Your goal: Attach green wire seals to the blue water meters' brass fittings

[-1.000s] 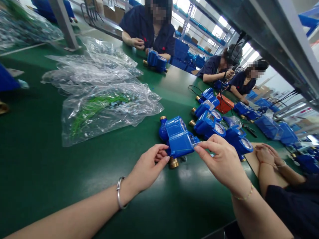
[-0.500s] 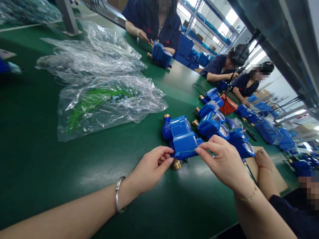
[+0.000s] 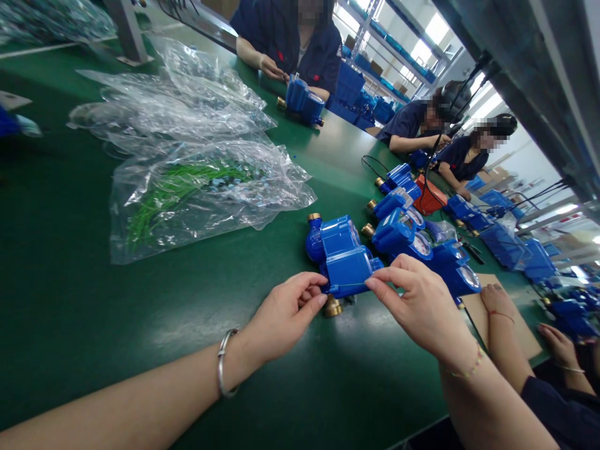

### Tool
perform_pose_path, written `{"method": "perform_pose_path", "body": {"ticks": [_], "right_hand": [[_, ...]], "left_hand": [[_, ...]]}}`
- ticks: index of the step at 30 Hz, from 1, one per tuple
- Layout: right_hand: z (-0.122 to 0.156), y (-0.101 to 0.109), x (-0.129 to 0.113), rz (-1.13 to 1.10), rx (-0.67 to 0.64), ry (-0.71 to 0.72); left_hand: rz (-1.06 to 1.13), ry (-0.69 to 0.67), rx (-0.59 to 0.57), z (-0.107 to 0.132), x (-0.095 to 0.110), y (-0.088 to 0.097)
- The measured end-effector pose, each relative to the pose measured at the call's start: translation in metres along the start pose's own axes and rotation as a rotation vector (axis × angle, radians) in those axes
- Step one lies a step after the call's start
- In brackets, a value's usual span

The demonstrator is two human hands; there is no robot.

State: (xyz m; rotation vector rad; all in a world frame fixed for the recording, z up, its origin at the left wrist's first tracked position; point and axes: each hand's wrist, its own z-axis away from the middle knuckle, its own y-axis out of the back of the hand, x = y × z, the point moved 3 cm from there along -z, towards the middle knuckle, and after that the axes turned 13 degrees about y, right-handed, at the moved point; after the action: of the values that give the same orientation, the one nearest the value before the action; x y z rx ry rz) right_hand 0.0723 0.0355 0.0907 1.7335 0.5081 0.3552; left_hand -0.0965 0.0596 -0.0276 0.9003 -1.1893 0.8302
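Note:
A blue water meter [image 3: 349, 270] with brass pipe ends lies on the green table in front of me. Along its near side runs a thin green wire [image 3: 350, 285]. My right hand [image 3: 415, 300] pinches this wire between thumb and forefinger at the meter's right corner. My left hand [image 3: 293, 309] is closed at the meter's lower left edge, fingertips touching or very near it. What sits between the left fingers is hidden. Just below the meter a brass fitting [image 3: 333, 306] shows.
Clear plastic bags [image 3: 210, 194], the nearest holding green wires, lie left of the meter. More blue meters [image 3: 403, 231] stand to the right, with an orange basket [image 3: 429, 195] behind. A co-worker's hand [image 3: 497, 300] rests on cardboard [image 3: 525, 331]. Other people sit across the table.
My hands and the meter have hardly moved. At the right edge, another person's hand has come into view. Across the table, a co-worker's hand has shifted slightly at a meter.

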Motion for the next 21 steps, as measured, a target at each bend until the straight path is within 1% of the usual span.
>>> {"method": "perform_pose_path", "body": {"ticks": [3,7,9,12,14,17,19,21], "right_hand": [[-0.002,-0.009,-0.009,0.038,-0.012,0.031],[-0.005,-0.022,-0.026,0.11,-0.046,0.056],[-0.002,-0.023,-0.03,0.082,-0.045,0.05],[0.01,-0.022,-0.026,-0.061,-0.031,0.004],[0.024,-0.022,-0.017,-0.169,0.008,-0.073],[0.047,-0.027,-0.005,-0.333,0.116,-0.196],[0.06,-0.036,-0.004,-0.48,0.197,-0.26],[0.066,-0.048,-0.01,-0.666,0.284,-0.335]], "left_hand": [[-0.04,-0.033,0.025,0.0,0.003,0.0],[-0.212,-0.138,0.023,-0.002,0.009,0.004],[-0.329,-0.19,0.029,0.0,0.016,0.01],[-0.475,-0.233,0.025,0.007,0.032,0.025],[-0.54,-0.263,-0.03,0.015,0.045,0.033],[-0.572,-0.297,-0.177,0.028,0.063,0.039],[-0.534,-0.29,-0.302,0.034,0.07,0.038],[-0.437,-0.263,-0.427,0.037,0.073,0.036]]}}
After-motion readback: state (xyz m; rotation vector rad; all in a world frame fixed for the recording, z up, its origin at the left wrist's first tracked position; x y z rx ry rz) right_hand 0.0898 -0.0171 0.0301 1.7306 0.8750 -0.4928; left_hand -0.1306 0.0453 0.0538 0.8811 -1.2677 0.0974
